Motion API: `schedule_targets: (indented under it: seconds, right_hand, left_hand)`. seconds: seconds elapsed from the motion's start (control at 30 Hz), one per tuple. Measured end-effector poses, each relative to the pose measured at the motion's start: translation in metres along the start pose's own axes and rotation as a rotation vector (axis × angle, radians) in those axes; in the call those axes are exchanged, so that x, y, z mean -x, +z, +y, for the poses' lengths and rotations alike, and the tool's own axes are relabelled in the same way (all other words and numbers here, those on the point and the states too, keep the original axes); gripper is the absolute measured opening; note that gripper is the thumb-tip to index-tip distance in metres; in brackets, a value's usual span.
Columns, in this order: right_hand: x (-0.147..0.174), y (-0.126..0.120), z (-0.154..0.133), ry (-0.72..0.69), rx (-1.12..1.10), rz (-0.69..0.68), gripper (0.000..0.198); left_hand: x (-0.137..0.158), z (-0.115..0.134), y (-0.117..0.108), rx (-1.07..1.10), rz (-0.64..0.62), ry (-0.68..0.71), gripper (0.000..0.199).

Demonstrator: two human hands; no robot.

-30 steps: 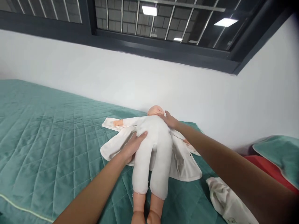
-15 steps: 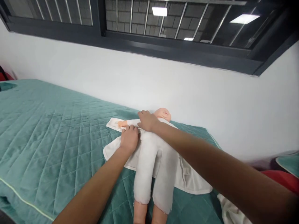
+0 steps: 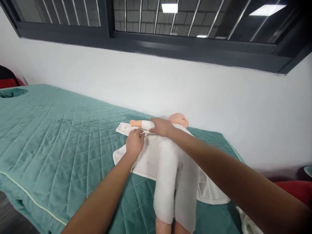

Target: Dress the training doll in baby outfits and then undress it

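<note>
A doll (image 3: 167,175) with a white cloth body lies on its back or front, I cannot tell which, with its bare feet-end toward me and its head (image 3: 179,119) by the wall. Beneath it spreads a white garment (image 3: 146,164), one sleeve-like flap reaching left under the doll's arm (image 3: 136,123). My left hand (image 3: 135,141) is closed at the doll's left-hand side, pinching a thin edge or tie of the garment. Over the doll's upper side, my right hand (image 3: 161,126) grips with curled fingers, their tips partly hidden.
A green quilted cover (image 3: 73,136) lies under everything, against a white wall (image 3: 117,78). Above runs a dark window frame (image 3: 170,48) with metal bars. Red items sit at the far left (image 3: 8,81) and at the right (image 3: 290,191). Crumpled pale cloth (image 3: 246,221) lies lower right.
The doll has shifted and tilted to the right, baring more of the garment on the left. My left hand has closed on the garment's edge; the view has turned slightly.
</note>
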State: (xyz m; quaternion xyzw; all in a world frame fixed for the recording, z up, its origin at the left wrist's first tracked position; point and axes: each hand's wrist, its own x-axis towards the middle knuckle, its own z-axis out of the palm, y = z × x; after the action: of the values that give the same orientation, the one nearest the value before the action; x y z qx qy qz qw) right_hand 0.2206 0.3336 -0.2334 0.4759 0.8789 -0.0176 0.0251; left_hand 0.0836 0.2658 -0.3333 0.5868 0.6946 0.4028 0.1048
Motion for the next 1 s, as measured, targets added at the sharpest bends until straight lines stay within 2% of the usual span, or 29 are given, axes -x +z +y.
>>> schedule_targets:
  seconds: [0.13, 0.33, 0.77, 0.9, 1.0]
  right_hand:
    - [0.022, -0.001, 0.009, -0.025, -0.041, 0.018, 0.034]
    - [0.042, 0.003, 0.015, -0.083, -0.105, 0.022, 0.049]
    - [0.043, 0.016, 0.013, -0.029, 0.054, -0.001, 0.046]
    - [0.043, 0.017, 0.01, -0.009, 0.074, -0.008, 0.047]
    - [0.041, 0.018, 0.009, 0.004, 0.087, -0.006, 0.046]
  left_hand:
    - [-0.006, -0.006, -0.006, 0.132, 0.008, -0.135, 0.024]
    - [-0.005, -0.008, -0.015, 0.178, 0.063, -0.162, 0.021]
    - [-0.001, -0.004, -0.024, 0.425, 0.253, -0.324, 0.024]
    - [0.002, -0.003, -0.023, 0.436, 0.262, -0.292, 0.022]
    - [0.006, 0.001, -0.02, 0.377, 0.226, -0.115, 0.016]
